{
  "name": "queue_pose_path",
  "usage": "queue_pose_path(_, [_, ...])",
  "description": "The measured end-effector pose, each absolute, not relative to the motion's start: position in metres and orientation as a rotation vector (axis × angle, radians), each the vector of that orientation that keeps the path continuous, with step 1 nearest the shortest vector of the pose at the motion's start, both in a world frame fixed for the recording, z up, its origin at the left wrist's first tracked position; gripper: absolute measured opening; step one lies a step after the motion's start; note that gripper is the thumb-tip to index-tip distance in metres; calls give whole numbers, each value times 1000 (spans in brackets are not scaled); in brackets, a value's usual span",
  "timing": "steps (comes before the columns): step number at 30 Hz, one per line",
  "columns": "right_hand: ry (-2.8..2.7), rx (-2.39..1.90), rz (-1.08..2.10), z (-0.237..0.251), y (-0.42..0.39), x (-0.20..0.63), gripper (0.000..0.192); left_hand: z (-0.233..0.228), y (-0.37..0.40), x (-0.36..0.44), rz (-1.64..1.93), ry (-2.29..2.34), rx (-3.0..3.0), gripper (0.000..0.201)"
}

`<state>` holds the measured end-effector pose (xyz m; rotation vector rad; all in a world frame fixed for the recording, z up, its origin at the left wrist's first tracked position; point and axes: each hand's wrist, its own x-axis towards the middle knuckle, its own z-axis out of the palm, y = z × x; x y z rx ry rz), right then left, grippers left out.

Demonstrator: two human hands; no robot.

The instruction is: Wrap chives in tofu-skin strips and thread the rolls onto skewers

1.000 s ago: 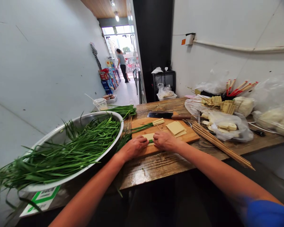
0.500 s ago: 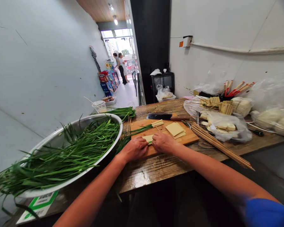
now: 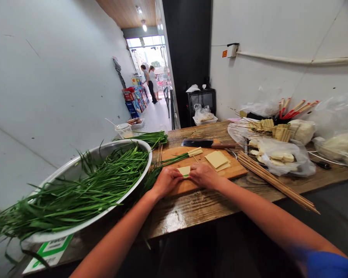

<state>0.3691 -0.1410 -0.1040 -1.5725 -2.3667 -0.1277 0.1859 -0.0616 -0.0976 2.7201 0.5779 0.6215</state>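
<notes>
On the wooden cutting board (image 3: 234, 172) a pale yellow tofu sheet (image 3: 184, 170) lies between my hands, with green chives (image 3: 186, 176) along its near edge. My left hand (image 3: 167, 181) pinches the left end of sheet and chives with curled fingers. The right end is pinched by my right hand (image 3: 203, 176). Just beyond them rests a finished-looking roll (image 3: 195, 152) of tofu sheet around chives, its green leaves trailing left. A stack of square tofu sheets (image 3: 217, 159) sits right of my right hand.
A big metal basin (image 3: 149, 154) heaped with chives stands at left. A cleaver (image 3: 200, 143) lies behind the board. Bamboo skewers (image 3: 275, 179) stick out past the table's front edge at right, near plastic bags (image 3: 303, 162) of food. Two people stand far off by the doorway.
The view has shifted slightly, moving the scene a little to the right. Both hands still hold the sheet's ends; more of the sheet shows between them.
</notes>
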Motion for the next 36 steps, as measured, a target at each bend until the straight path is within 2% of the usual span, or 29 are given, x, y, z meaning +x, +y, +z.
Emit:
queue_pose_path(9, [-1913,-1639,443,-112,-124,375,14,-106,-60,184,701,887,2439,9])
queue_pose_path(14, [-1838,-1717,611,-110,-117,376,17,-108,-57,179,768,659,2751,15])
queue_pose_path(21, [-1889,-1748,626,-103,-116,375,18,-101,-63,173,647,347,3110,23])
queue_pose_path(25, [-1871,-1780,650,-106,-113,374,18,-99,-68,174,585,353,3152,24])
queue_pose_path(31, [-1838,-1815,707,-103,-111,373,16,-110,-65,175,716,425,3151,22])
queue_pose_path(36, [-1878,-1851,683,-102,-109,373,18,-104,-65,178,626,500,3128,24])
